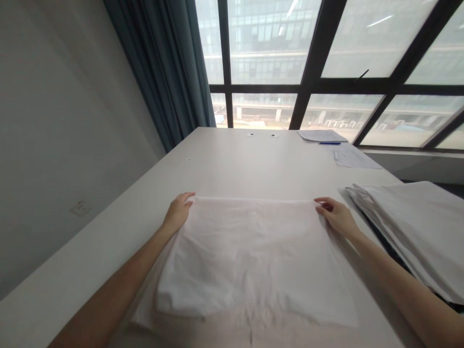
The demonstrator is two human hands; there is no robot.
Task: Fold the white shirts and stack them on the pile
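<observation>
**A:** so where's the cloth sitting right now?

**B:** the white rectangular folded fabric sheet (253, 256) lies flat on the pale tabletop (224, 164), right in front of the person. Left hand (177, 212) has its grip clamped on the far left corner, right hand (335, 215) has its grip pinched shut on the far right corner.

**A:** anything else around?

**B:** a stack of white folded cloths (413, 232) just to the right, plus loose white paper sheets (353, 157) and a blue pen (329, 143) near the big dark-framed window (311, 87). Dark teal curtain (166, 72) hangs on the left.
</observation>
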